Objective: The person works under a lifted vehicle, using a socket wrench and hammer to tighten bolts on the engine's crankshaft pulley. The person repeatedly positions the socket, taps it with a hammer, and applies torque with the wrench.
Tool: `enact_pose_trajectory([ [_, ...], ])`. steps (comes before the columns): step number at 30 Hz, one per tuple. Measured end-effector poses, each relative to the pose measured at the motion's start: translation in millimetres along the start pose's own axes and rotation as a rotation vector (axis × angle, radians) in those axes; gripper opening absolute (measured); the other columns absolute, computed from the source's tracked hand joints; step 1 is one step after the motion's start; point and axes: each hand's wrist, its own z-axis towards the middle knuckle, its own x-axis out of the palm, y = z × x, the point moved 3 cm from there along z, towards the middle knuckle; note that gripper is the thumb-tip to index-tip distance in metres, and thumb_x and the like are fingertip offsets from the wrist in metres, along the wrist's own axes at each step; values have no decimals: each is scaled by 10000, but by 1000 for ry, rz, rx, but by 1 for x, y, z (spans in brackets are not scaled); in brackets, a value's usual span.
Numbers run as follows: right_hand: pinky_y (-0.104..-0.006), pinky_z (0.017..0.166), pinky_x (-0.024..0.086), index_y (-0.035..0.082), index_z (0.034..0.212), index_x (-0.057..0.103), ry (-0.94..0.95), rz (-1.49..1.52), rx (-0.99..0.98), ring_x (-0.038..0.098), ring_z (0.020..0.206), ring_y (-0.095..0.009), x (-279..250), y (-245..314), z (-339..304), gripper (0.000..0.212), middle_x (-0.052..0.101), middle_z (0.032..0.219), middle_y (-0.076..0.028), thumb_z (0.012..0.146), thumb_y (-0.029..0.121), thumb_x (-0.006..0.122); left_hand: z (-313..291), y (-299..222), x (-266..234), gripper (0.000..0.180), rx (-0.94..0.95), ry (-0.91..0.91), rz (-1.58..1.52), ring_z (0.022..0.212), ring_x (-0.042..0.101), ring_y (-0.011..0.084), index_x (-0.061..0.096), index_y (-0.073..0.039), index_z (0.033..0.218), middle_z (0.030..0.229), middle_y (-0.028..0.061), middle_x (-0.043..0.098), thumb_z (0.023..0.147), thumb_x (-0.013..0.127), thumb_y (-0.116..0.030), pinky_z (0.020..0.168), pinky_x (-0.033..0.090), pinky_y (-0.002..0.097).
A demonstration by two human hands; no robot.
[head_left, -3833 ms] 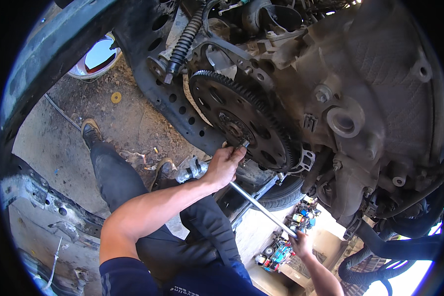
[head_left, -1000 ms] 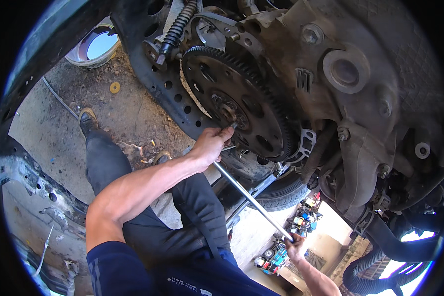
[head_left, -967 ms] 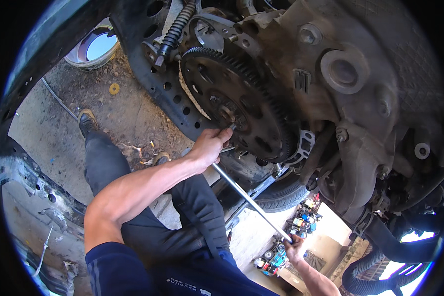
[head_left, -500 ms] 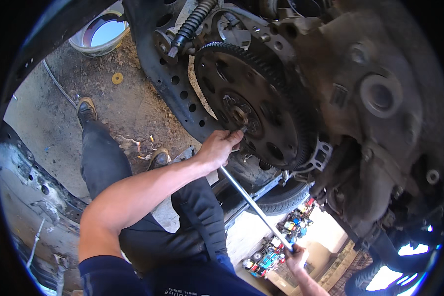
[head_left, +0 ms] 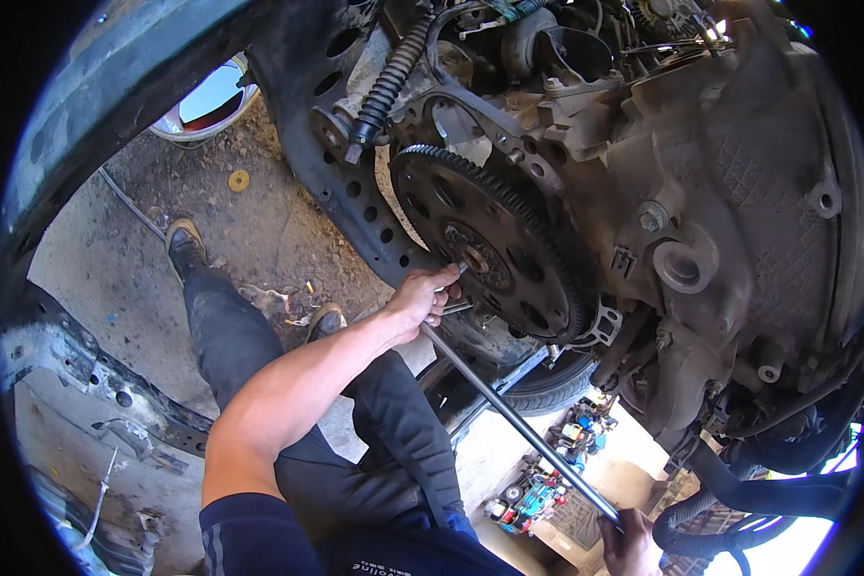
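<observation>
A toothed flywheel (head_left: pixel 523 254) is mounted on the engine, with a ring of bolts around its hub (head_left: pixel 477 257). My left hand (head_left: pixel 420 302) is closed around the head end of a long metal breaker bar (head_left: pixel 518 422), close beside the hub. Its fingertips pinch a short metal piece at the hub bolts, and the fingers partly hide what it is. The bar slants down to the right. At its far end my right hand (head_left: pixel 632 545) grips the bar near the lower edge of the view.
Right of the flywheel is the large dirty engine casing (head_left: pixel 682 202). A perforated metal crossmember (head_left: pixel 341 187) runs along its left. A tire (head_left: pixel 547 384) shows below. Farther off are a basin of liquid (head_left: pixel 206 106), a yellow disc (head_left: pixel 239 180) on the ground and colorful small items (head_left: pixel 538 494).
The view has shifted, showing more of the engine top. My right hand has moved rightward with the bar's end, while my left hand stays at the hub.
</observation>
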Motion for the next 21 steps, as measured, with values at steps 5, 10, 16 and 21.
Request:
enact_pose_trajectory([
  [5,-458,528,488,33,780,586,58,113,27,625,555,-402,17,-30,-6,310,611,628,-187,880,273,754,0,4,0,436,67,35,-10,469,322,51,596,-57,790,566,-90,366,1011,629,-431,440,255,232],
  [10,-478,619,522,13,806,633,311,193,346,663,647,-408,193,-81,49,352,659,693,-201,855,344,745,2,4,4,499,289,-160,438,545,492,130,629,0,846,614,25,533,1010,610,-472,521,405,318],
  [16,-371,611,522,97,893,772,82,264,404,675,591,-231,323,-105,86,205,695,674,-127,785,271,782,4,-1,7,509,398,-305,670,740,654,263,679,43,897,765,184,685,1021,578,-440,738,487,413],
  [21,-269,528,417,7,766,706,45,615,414,493,579,-40,338,-118,82,134,598,590,20,766,134,747,4,2,9,472,375,-293,682,681,487,145,681,51,950,728,55,602,1039,589,-403,666,429,347],
])
